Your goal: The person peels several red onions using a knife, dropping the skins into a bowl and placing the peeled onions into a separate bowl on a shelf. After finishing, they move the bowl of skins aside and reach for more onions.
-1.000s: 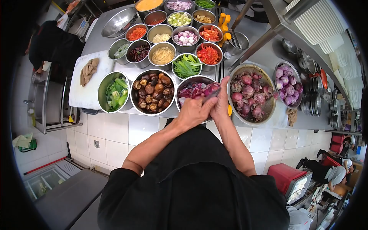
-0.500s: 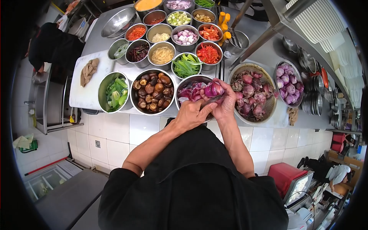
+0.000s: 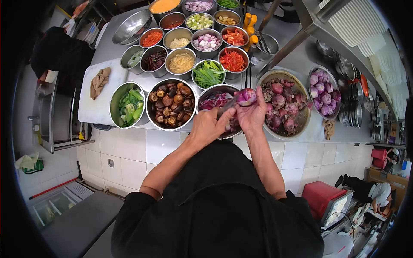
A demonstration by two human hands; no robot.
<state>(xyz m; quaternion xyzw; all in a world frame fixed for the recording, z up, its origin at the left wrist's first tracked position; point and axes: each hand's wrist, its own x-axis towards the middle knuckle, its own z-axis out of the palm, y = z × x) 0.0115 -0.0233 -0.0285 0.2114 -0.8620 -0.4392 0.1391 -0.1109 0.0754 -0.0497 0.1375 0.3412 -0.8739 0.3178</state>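
My left hand [image 3: 209,128] is closed around a knife [image 3: 227,107], its blade pointing up and right toward a purple onion [image 3: 246,97]. That onion sits in the fingers of my right hand [image 3: 251,117], palm turned up. Both hands are over the near edge of a steel pot [image 3: 216,85] with onion skins inside. To the right, a perforated bowl [image 3: 303,86] holds several unpeeled onions [image 3: 278,101]. Beyond it, peeled purple onions [image 3: 326,99] fill an oval bowl.
Left of the pot are a pot of mushrooms [image 3: 170,103] and one of green vegetables [image 3: 131,103]. A cloth [image 3: 100,82] lies on a white board [image 3: 116,71]. Rows of ingredient pots stand behind. A metal post [image 3: 284,50] rises at right. Two people are at the sides.
The knife and my left hand have shifted slightly left and down from the onion. My right hand has opened more, and the onion shows more fully, a little higher and to the right.
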